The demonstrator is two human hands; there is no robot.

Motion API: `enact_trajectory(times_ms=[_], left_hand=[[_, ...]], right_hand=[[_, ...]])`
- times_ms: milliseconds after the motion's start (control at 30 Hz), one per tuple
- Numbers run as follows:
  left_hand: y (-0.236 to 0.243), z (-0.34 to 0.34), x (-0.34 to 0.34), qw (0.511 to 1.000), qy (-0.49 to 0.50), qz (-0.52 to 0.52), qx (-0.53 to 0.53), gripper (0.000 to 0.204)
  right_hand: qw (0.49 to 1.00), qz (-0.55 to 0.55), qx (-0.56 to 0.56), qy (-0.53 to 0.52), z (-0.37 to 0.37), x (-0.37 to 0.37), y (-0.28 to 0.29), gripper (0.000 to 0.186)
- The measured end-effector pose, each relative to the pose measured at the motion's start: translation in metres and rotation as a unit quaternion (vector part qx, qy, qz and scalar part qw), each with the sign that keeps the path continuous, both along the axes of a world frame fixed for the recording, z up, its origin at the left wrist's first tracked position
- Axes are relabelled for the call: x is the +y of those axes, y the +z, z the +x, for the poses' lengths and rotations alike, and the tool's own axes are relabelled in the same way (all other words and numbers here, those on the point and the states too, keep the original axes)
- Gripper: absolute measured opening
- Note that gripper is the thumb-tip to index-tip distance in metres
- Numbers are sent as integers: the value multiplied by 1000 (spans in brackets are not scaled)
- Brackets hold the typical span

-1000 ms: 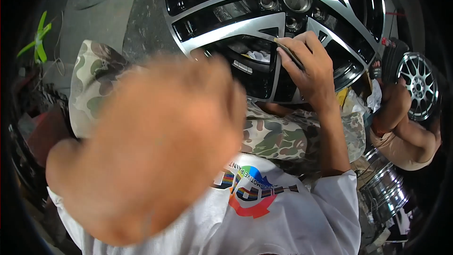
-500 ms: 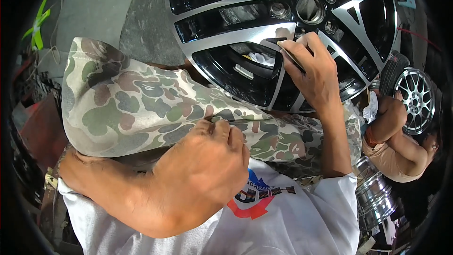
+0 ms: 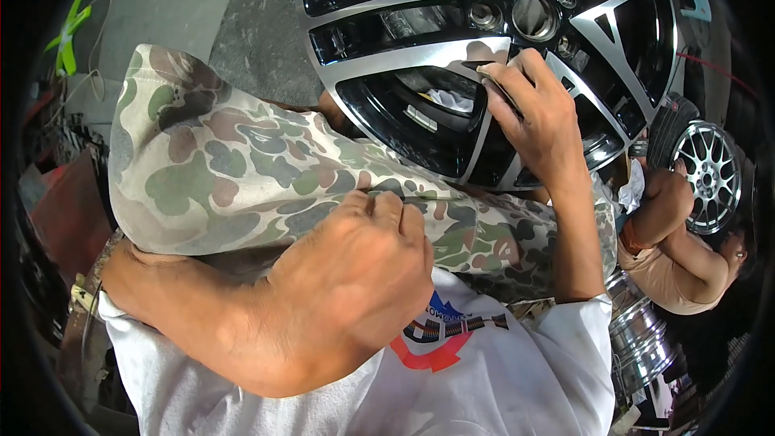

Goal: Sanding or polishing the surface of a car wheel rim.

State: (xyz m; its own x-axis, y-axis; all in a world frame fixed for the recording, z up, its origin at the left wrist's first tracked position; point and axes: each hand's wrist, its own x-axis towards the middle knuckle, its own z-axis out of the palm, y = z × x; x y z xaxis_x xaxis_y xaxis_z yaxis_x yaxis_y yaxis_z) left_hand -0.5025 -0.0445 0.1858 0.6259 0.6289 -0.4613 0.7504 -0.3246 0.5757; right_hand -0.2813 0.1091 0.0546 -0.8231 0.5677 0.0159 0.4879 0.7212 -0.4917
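A car wheel rim (image 3: pixel 420 59), with glossy black pockets and silver spokes, lies at the top of the head view. My right hand (image 3: pixel 537 117) is over it, fingers bent and pinched together, the tips against a silver spoke near the hub. A small pale edge shows at the fingertips; what it belongs to is hidden by the fingers. My left hand (image 3: pixel 347 274) is curled closed, knuckles up, on the camouflage trousers (image 3: pixel 234 161) over my leg. Its palm and fingertips are hidden, and nothing shows in it.
A person (image 3: pixel 678 250) crouches at the right by a silver mesh-spoke wheel (image 3: pixel 707 178) and a dark tyre (image 3: pixel 672 125). Silver rims (image 3: pixel 642 339) are stacked at the lower right. At the upper left is a bright green bladed object (image 3: pixel 69 32) above the grey floor (image 3: pixel 173 8).
The right hand's fingertips have shifted slightly on the spoke. The left fist has moved a little up and right. The raised leg and the whole view have shifted slightly.
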Motion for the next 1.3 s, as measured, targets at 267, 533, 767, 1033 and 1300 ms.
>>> enact_trajectory(times_ms=[267,533,767,1033,1300], left_hand=[[-3,-2,-6,999,37,6,-20,21],[-1,-2,-3,999,31,-15,-26,22],[-1,0,-6,1000,27,2,-16,21],[2,-1,-7,1000,21,-5,-13,26],[-1,-5,-8,999,29,-10,-13,32]], right_hand=[[999,-22,-25,-16,-2,-1,4,28],[1000,-12,23,10,-5,-2,-4,27],[998,-25,52,18,-17,-3,-2,19],[997,-57,37,-24,-13,-3,4,16],[964,-127,69,-224,2,0,31,15]])
